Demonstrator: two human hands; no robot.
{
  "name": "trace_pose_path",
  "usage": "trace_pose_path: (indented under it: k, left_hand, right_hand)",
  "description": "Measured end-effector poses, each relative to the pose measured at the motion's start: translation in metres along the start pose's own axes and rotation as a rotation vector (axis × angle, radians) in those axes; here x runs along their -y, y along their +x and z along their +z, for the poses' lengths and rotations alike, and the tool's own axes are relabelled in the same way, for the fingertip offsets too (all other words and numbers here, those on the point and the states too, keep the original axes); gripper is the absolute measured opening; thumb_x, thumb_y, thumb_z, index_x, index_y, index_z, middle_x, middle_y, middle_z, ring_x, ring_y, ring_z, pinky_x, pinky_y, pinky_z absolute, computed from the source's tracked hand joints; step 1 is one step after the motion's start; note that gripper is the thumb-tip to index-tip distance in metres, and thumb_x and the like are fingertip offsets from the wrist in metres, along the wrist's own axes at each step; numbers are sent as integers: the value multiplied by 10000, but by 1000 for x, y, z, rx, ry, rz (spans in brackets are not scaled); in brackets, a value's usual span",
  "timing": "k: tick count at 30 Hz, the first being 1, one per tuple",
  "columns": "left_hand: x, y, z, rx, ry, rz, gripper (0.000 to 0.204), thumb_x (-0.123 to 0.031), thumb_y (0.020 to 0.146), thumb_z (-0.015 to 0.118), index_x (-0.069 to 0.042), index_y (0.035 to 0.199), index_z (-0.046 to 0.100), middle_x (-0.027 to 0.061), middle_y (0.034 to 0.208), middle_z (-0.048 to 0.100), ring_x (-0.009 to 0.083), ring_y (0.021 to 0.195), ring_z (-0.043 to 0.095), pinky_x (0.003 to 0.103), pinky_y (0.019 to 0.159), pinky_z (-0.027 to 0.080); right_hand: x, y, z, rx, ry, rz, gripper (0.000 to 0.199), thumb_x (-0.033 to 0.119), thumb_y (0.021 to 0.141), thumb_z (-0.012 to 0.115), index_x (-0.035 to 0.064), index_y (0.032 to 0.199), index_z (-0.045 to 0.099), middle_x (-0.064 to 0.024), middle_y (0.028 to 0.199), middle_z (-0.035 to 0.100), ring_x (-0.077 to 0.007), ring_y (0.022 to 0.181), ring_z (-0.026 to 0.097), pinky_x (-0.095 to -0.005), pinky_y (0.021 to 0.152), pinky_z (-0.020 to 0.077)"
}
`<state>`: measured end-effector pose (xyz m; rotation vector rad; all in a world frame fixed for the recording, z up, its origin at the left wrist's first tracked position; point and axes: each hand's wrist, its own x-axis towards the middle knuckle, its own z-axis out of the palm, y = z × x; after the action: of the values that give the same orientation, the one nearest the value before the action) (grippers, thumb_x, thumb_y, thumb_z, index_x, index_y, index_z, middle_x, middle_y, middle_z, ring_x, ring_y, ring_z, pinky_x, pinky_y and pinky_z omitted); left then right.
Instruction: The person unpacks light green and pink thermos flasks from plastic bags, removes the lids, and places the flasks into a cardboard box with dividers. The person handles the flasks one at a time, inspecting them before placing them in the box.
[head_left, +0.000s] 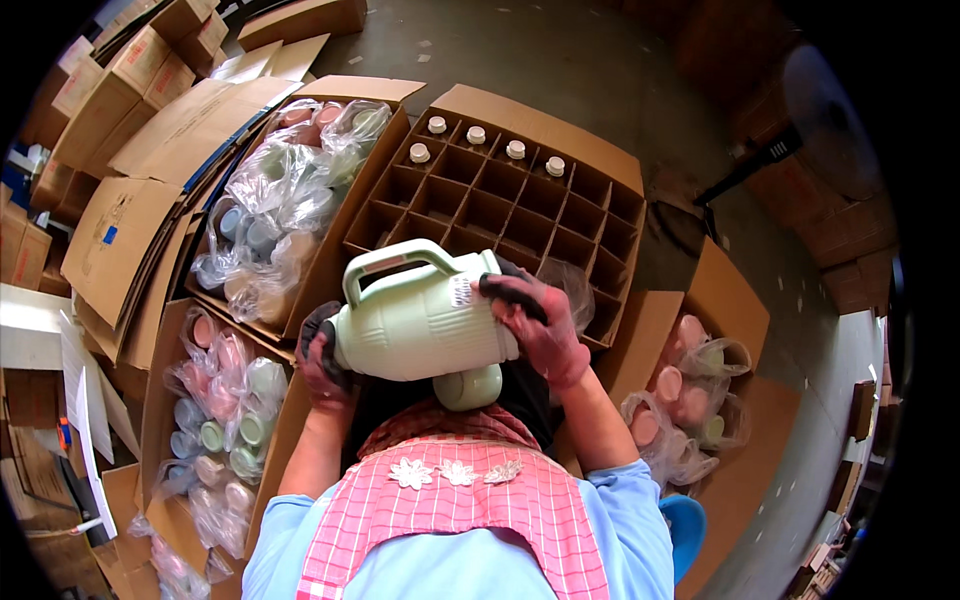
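Note:
A pale green ribbed jug (425,325) with a loop handle lies on its side in the air before my chest. Gloved in pink and black, my left hand (325,358) grips its left end. My right hand (540,318), gloved alike, clasps the other end beside a small white printed label (461,291). Below the jug, a pale green cup (468,387) sits at my lap, partly covered by the jug. Just ahead stands a divided carton (500,205) with several white-capped items (476,134) in its far compartments.
Open cartons hold plastic-wrapped pastel cups at left, one far (290,190) and one near (215,410). Another carton (735,300) with bagged cups (685,385) is at right. Flattened cardboard (125,245) leans at left. A dark fan (825,105) stands at far right.

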<state>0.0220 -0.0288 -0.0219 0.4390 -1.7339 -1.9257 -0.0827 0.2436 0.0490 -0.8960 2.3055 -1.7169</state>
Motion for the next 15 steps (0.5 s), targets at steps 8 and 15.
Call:
trace_pose_path:
  k: [8, 15]
  left_hand:
    - [-11, 15, 15, 43, 735, 802, 338, -235, 812, 588, 38, 1008, 557, 180, 1014, 607, 341, 883, 603, 376, 821, 480]
    - [-4, 8, 22, 146, 188, 317, 752, -596, 811, 500, 50, 1196, 491, 163, 1195, 525, 265, 1078, 527, 368, 940, 400]
  right_hand:
    - [8, 11, -2, -276, 842, 257, 453, 301, 876, 616, 7, 1213, 545, -34, 1045, 613, -111, 937, 546, -265, 843, 444]
    - [-21, 21, 18, -367, 688, 533, 439, 307, 874, 612, 30, 1209, 551, -11, 924, 600, -80, 815, 513, -225, 749, 438]
